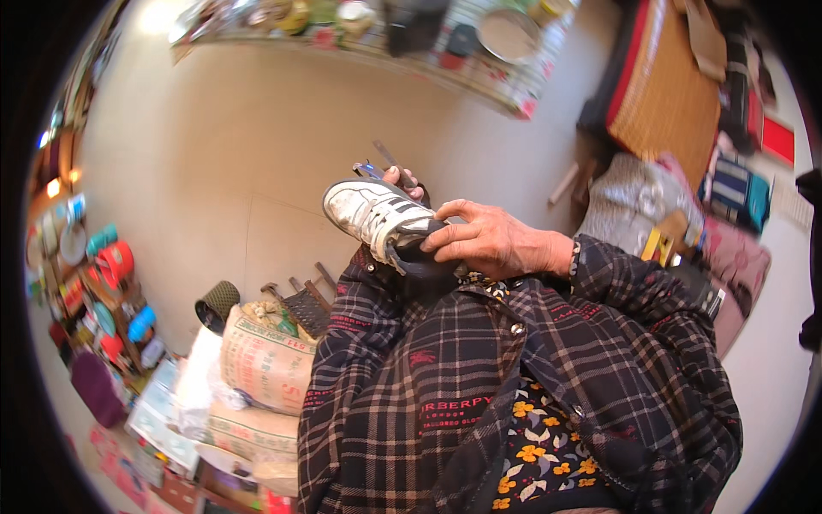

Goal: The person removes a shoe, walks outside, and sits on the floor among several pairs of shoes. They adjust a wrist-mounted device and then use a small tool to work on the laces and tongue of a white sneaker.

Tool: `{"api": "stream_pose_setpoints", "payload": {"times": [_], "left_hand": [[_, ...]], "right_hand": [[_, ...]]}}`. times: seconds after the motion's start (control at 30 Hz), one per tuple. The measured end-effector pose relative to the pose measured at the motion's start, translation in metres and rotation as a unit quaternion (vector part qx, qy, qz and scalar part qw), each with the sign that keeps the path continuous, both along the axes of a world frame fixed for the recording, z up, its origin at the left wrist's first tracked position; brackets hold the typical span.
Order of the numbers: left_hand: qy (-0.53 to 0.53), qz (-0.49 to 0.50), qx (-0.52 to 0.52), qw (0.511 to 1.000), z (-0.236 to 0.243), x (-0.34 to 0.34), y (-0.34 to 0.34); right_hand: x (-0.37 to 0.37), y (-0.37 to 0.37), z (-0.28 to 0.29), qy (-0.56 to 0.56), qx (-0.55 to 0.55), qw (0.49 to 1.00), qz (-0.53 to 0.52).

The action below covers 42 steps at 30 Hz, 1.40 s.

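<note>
Fingers (452,233) of the right hand (501,242) are bent over the dark collar of a shoe (377,210), a little apart from one another; their thumb is out of my sight, so I cannot tell whether they pinch the collar or only press on it. On the shoe's far side, toward one o'clock, the left hand (400,176) shows just a few fingertips, curled in close around a thin metal tool (385,154). Something blue (369,170) juts out next to it, too small to make out, and the shoe hides the rest of that hand.

White with black stripes and scuffed at the front, the shoe is held up before the chest, its toe toward ten o'clock and its opening toward four, near the plaid jacket (428,360). A flowered shirt (535,445) shows at five.

Round the shoe as the dial's centre, a table (479,73) spans eleven to one, with a bowl (509,36) at one. A woven mat (672,77) lies at two and a silvery bag (621,201) at three. Stacked sacks (265,364) stand at seven, just beside the jacket's sleeve; a red bucket (116,262) is at nine, well apart.
</note>
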<state>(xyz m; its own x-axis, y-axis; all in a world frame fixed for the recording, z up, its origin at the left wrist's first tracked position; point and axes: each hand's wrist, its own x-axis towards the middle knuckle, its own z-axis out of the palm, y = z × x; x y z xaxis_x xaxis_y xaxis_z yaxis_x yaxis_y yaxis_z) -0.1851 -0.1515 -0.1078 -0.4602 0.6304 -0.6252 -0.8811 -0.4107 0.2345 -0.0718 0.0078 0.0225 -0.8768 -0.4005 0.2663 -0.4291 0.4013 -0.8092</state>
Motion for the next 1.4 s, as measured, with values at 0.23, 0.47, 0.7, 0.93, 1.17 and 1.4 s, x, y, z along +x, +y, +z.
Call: {"api": "stream_pose_setpoints", "payload": {"times": [0.23, 0.47, 0.7, 0.93, 1.17, 1.4], "left_hand": [[-0.023, -0.009, -0.001, 1.0, -0.008, -0.026, 0.002], [-0.02, -0.048, 0.012, 0.999, -0.023, -0.023, -0.007], [-0.031, -0.054, -0.025, 0.998, -0.012, -0.014, -0.021], [-0.16, -0.063, -0.088, 0.981, 0.006, -0.036, -0.04], [-0.064, -0.022, -0.071, 0.995, 0.027, -0.081, -0.019], [0.024, 0.091, -0.031, 0.995, 0.016, -0.114, -0.049]], "right_hand": [[-0.03, -0.008, 0.004, 0.025, 0.016, 0.999, -0.039], [-0.034, -0.01, 0.007, 0.099, 0.101, 0.99, -0.026], [-0.035, -0.033, 0.025, 0.03, 0.216, 0.976, 0.0], [-0.061, -0.038, 0.023, 0.135, 0.198, 0.971, 0.011], [-0.11, -0.004, 0.003, 0.198, 0.187, 0.962, -0.002], [-0.151, -0.023, 0.01, 0.179, 0.192, 0.965, -0.025]]}}
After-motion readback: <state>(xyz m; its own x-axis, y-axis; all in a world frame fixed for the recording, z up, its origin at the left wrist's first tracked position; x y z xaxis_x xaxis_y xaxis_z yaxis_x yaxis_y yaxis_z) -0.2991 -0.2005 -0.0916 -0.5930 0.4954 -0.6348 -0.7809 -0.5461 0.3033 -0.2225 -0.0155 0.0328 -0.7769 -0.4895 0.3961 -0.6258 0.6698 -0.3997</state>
